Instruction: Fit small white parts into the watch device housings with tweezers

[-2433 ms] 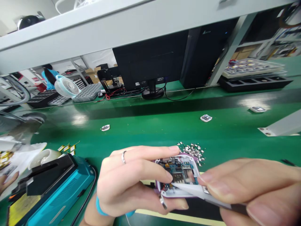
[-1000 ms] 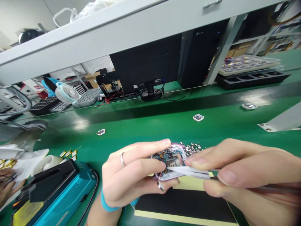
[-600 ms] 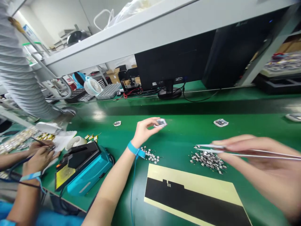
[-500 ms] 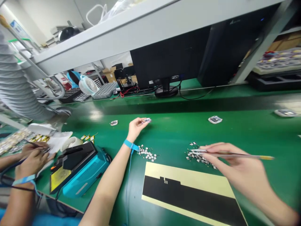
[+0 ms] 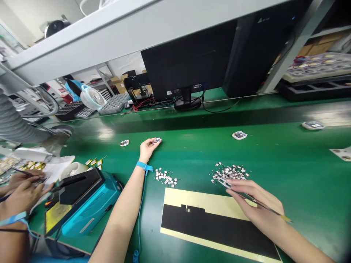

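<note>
My left hand, with a blue wrist strap, reaches forward over the green bench and pinches a small white-rimmed device with electronics inside. My right hand is closed around slim tweezers. Their tips point at the near edge of a pile of small white-and-dark parts; whether a part sits between the tips cannot be made out. A smaller heap of white pieces lies near my left wrist. Below both heaps rests a yellow sheet with a black band.
Similar devices lie apart on the bench, one at left, one toward the right. A teal-and-black machine stands left, beside a co-worker's hands. A monitor and a small fan stand at the back.
The view has shifted slightly to the right. My right hand with the tweezers has come nearer and tilted, uncovering more of the pile. My left hand still holds the device.
</note>
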{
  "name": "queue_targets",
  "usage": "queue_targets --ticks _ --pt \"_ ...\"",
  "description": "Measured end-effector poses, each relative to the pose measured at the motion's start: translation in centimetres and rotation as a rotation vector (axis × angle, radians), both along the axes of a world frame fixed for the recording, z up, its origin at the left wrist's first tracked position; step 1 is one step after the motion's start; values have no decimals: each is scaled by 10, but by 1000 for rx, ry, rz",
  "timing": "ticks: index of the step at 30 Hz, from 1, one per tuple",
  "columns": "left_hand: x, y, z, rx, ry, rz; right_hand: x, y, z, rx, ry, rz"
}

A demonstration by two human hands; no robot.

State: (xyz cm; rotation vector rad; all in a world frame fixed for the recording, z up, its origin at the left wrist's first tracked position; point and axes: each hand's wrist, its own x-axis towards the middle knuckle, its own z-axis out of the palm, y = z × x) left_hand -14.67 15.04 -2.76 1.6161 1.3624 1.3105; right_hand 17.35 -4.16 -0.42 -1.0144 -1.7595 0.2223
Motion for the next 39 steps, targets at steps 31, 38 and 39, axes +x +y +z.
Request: queue_targets --ticks 31,38,39 --pt "-23 -1 -6 117 175 720 109 184 -11 -506 -476 -227" --pt "3 -17 43 227 39 618 86 189 -4 -487 -543 -121" --pt "13 -24 57 228 22 539 79 185 2 -466 -535 -117"
